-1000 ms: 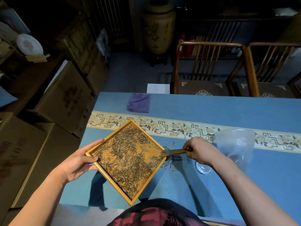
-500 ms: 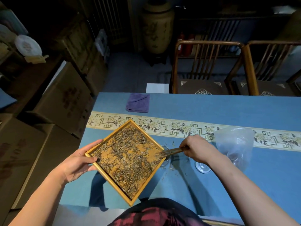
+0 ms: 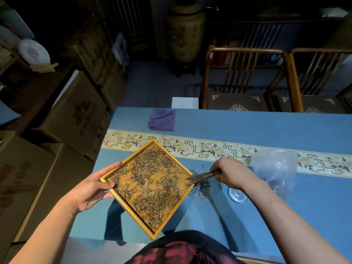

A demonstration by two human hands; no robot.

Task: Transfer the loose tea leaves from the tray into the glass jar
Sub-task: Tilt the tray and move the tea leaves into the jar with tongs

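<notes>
Above the counter's (image 3: 266, 126) near edge, the left hand (image 3: 89, 189) grips the tray (image 3: 133, 204) at nine o'clock; the right hand (image 3: 231, 173) pinches wooden tongs (image 3: 202, 177) over its three o'clock corner, beside the glass jar (image 3: 194, 188).

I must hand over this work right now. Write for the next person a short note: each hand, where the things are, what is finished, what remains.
Left hand grips the wooden tray by its left corner, held up over the blue table.
Right hand holds a wooden tool, its tip at the tray's right corner.
The glass jar stands under that corner, mostly hidden; how much is inside cannot be told.
Most tea leaves lie on the tray; a few are spilled on the table by the jar.
Left: sweep the remaining leaves into the jar.
</notes>
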